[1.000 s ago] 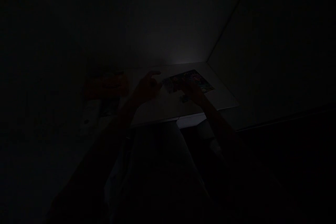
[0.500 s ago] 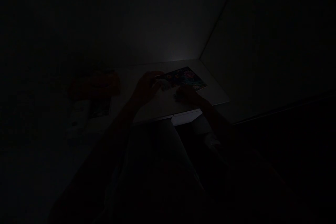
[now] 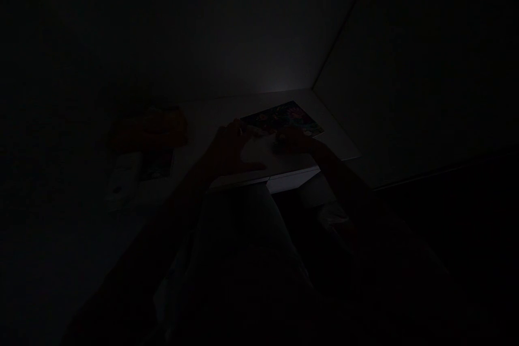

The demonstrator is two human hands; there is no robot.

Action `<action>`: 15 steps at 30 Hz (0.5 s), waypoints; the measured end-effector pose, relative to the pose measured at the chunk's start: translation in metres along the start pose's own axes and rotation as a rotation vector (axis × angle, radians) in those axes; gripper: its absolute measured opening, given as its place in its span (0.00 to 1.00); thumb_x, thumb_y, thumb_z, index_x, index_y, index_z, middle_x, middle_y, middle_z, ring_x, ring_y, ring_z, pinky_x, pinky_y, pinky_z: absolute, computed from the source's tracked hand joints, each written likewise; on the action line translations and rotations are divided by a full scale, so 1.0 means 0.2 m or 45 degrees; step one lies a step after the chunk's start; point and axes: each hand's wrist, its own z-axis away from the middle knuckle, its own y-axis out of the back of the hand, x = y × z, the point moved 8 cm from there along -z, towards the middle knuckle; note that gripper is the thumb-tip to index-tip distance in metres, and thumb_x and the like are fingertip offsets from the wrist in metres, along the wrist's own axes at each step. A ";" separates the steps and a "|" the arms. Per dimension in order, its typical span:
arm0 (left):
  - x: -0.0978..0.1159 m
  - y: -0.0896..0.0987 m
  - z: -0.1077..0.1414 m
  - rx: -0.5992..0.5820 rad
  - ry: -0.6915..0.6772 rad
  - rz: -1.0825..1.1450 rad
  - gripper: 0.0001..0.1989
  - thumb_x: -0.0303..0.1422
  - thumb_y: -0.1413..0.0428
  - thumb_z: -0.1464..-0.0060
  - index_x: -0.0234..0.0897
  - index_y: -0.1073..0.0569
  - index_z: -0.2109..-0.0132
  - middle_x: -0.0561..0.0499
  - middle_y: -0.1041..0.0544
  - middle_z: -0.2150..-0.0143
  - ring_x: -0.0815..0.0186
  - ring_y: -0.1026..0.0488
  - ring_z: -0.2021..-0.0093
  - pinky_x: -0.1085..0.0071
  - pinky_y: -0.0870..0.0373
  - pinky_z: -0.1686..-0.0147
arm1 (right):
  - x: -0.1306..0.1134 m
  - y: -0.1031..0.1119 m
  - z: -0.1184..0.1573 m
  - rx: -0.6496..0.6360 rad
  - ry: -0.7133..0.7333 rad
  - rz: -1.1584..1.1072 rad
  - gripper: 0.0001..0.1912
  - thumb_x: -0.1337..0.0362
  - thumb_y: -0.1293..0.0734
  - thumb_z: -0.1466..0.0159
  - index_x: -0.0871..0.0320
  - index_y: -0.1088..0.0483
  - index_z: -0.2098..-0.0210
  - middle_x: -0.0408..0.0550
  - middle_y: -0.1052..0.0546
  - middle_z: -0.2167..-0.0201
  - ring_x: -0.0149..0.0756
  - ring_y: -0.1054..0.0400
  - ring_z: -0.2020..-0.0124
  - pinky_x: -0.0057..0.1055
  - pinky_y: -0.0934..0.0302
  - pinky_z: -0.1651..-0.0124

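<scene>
The view is very dark. My left hand [image 3: 230, 150] is over the white tabletop [image 3: 211, 119], its thumb stretched well away from its fingers. Near those fingertips is a pale, crumpled-looking patch [image 3: 256, 131], too dim to name. To its right my right hand [image 3: 295, 141] rests low over the surface with fingers curled. Something small seems to be under or in them, but I cannot make it out. Just beyond both hands lies a flat, dark piece with a colourful flower pattern [image 3: 290, 116]; whether it is a book or a card, I cannot tell.
An orange, soft-looking bundle [image 3: 162, 130] sits at the left of the tabletop. In front of it are a pale object [image 3: 125, 170] and a dark, flat patterned item [image 3: 157, 165]. Walls meet at the back right corner. An open drawer [image 3: 294, 179] shows below the front edge.
My left hand has come nearer and opened, its thumb swinging away from the pale patch. My right hand has shifted slightly, its fingers still curled. The view has moved a little.
</scene>
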 end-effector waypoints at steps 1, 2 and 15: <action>-0.01 -0.02 0.02 -0.020 0.000 -0.019 0.56 0.67 0.22 0.43 0.43 0.24 0.18 0.27 0.28 0.25 0.32 0.27 0.26 0.36 0.33 0.24 | 0.00 0.01 0.00 0.002 -0.007 -0.017 0.25 0.51 0.14 0.34 0.53 0.15 0.43 0.63 0.12 0.38 0.63 0.19 0.36 0.55 0.27 0.30; -0.01 -0.05 0.04 -0.032 -0.005 -0.028 0.59 0.66 0.21 0.43 0.44 0.27 0.15 0.26 0.29 0.23 0.31 0.29 0.24 0.36 0.35 0.23 | -0.01 0.01 0.01 -0.006 -0.008 -0.041 0.25 0.51 0.14 0.34 0.53 0.15 0.43 0.63 0.11 0.39 0.62 0.19 0.36 0.54 0.26 0.31; -0.39 -0.30 0.23 0.169 0.306 0.049 0.71 0.63 0.24 0.42 0.37 0.49 0.08 0.24 0.45 0.08 0.26 0.46 0.09 0.32 0.49 0.12 | -0.01 0.06 -0.02 -0.146 -0.047 -0.203 0.17 0.56 0.15 0.34 0.56 0.12 0.49 0.59 0.09 0.46 0.53 0.14 0.47 0.45 0.21 0.44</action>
